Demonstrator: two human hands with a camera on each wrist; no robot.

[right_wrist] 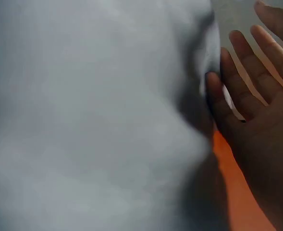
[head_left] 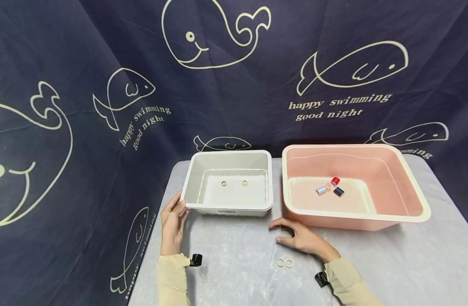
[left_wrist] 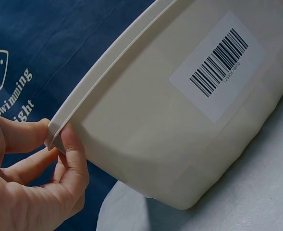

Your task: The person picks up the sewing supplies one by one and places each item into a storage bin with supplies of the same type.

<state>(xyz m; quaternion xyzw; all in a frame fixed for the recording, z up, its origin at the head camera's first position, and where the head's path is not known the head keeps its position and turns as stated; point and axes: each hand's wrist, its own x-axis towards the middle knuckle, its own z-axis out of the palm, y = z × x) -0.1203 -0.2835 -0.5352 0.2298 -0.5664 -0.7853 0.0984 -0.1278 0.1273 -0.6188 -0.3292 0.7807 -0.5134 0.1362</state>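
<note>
My left hand (head_left: 173,223) grips the near left corner of the white plastic bin (head_left: 230,208); the left wrist view shows thumb and fingers pinching its rim (left_wrist: 91,74). Inside that bin lie two small rings, a darker ring (head_left: 224,183) and a yellowish ring (head_left: 244,183). My right hand (head_left: 303,238) is held over the table in front of the gap between the bins, fingers spread and holding nothing. Nearer to me, two pale rings, a left ring (head_left: 280,262) and a right ring (head_left: 289,263), lie side by side on the table.
A pink bin (head_left: 356,216) stands on the right. In it are a red thread spool (head_left: 335,181), a dark spool (head_left: 339,192), a light spool (head_left: 320,191) and a pale ring (head_left: 328,185). Dark blue printed cloth (head_left: 234,97) hangs behind the grey table (head_left: 226,255).
</note>
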